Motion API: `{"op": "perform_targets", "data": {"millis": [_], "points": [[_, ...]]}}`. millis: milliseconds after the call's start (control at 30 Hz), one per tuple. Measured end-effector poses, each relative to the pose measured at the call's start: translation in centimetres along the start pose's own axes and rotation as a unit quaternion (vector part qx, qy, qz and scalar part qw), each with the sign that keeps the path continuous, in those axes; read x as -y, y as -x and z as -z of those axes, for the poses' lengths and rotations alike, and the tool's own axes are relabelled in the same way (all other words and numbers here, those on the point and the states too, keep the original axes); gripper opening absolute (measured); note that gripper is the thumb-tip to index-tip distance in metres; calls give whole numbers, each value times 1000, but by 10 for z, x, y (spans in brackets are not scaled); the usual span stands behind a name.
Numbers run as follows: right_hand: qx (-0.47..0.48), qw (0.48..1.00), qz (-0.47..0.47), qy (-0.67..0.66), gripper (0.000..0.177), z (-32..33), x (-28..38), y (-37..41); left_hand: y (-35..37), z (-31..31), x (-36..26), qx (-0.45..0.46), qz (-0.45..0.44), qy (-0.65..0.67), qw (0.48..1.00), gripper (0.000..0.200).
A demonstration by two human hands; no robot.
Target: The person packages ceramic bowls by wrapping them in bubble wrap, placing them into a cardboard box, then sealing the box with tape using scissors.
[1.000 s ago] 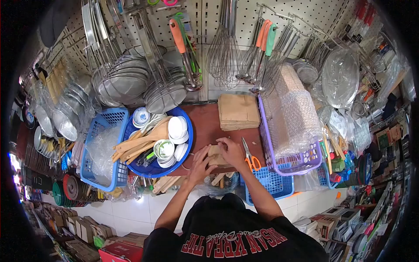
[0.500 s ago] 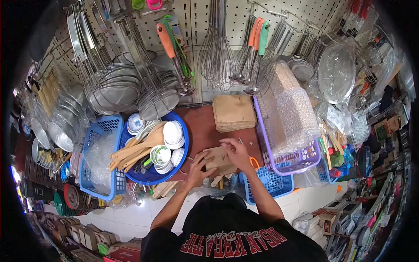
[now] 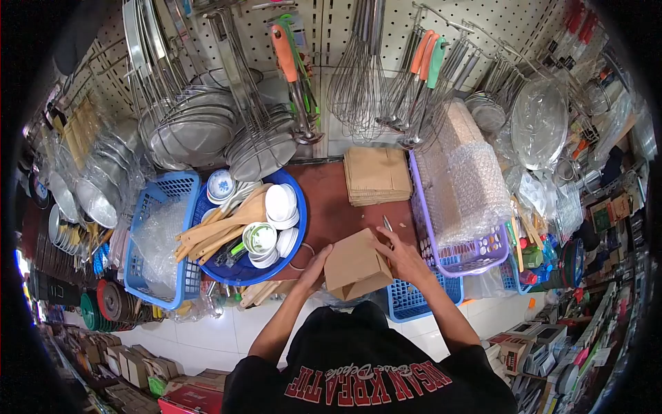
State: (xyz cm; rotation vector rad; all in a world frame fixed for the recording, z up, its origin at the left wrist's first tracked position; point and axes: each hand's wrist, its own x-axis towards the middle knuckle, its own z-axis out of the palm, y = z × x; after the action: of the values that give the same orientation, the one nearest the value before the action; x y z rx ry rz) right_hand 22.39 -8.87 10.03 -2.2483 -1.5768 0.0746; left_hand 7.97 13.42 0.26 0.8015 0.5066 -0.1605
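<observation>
A small brown cardboard box (image 3: 350, 262) is held between my hands over the front edge of the brown-red table (image 3: 324, 200). Its near side shows an opening between flaps. My left hand (image 3: 316, 270) presses against the box's left side with closed fingers. My right hand (image 3: 407, 261) grips its right side near the upper corner. Just beyond the right fingers lies a thin pointed metal tool (image 3: 387, 223), partly hidden. Farther back is a stack of flat brown cardboard pieces (image 3: 377, 176).
On the left, a blue round basin (image 3: 301, 238) holds wooden spatulas and small bowls, beside a blue basket (image 3: 181, 293) with bubble wrap. A purple basket (image 3: 476, 265) with bubble-wrapped goods stands right. Whisks (image 3: 358, 96) and strainers (image 3: 193, 138) hang behind.
The box has been turned and lifted toward my body, its opening now facing me. My right hand has moved from above it to its right side; my left now supports the left side.
</observation>
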Motion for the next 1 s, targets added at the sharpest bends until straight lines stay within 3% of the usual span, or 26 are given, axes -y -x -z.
{"op": "perform_targets", "data": {"millis": [100,300,433,533,633,667,700,767,900,933,1000], "points": [[41,994,-85,-49,73,-4,1,-4,-11,13,8,16,54,96,994,58],[65,963,-174,-195,78,-4,-4,-12,-11,33,31,-3,62,197,979,67],[119,951,-233,-164,87,-34,-24,-18,7,26,45,-15,92,301,949,62],[115,949,-225,-191,83,-53,-34,-18,34,11,51,127,111,186,968,58],[91,941,-187,-266,76,-65,-39,-12,56,-21,35,151,44,-62,986,52],[101,939,-190,-270,76,-61,-38,-12,52,-27,36,120,-22,-140,983,41],[109,936,-194,-272,76,-57,-37,-13,51,-35,27,95,-115,-251,956,37],[120,941,-196,-248,76,-60,-41,-14,50,-61,-9,41,-294,-453,840,29],[138,937,-244,-208,76,-56,-37,-15,18,-74,-37,-62,-315,-618,717,26],[124,940,-228,-220,76,-57,-39,-13,10,-71,-37,-70,-369,-634,677,26],[98,946,-192,-243,77,-65,-46,-9,6,-68,-36,-99,-361,-691,619,28]]}}
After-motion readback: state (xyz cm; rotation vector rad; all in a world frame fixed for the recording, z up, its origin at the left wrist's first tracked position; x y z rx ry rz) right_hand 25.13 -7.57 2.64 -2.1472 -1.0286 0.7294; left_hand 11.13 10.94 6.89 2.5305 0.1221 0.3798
